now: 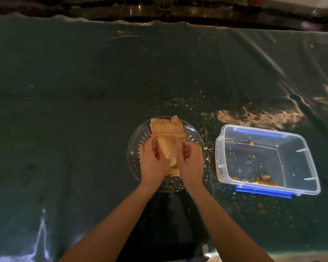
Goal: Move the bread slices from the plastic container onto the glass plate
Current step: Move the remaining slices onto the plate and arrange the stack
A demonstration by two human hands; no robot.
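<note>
A row of toasted bread slices [168,132] lies across the clear glass plate [138,137] at the table's near middle. My left hand [151,163] and my right hand [192,163] press against the two sides of the nearer slices and hold them between the palms. The far slices lie flat, uncovered. To the right stands the clear plastic container [309,167] with blue clips. Only crumbs and a few torn bread bits [264,179] show at its near wall.
A dark green plastic sheet [74,91] covers the table. Bread crumbs [180,103] are scattered behind the plate and around the container. The table's far edge runs along the top of the view, with a dark ledge behind it.
</note>
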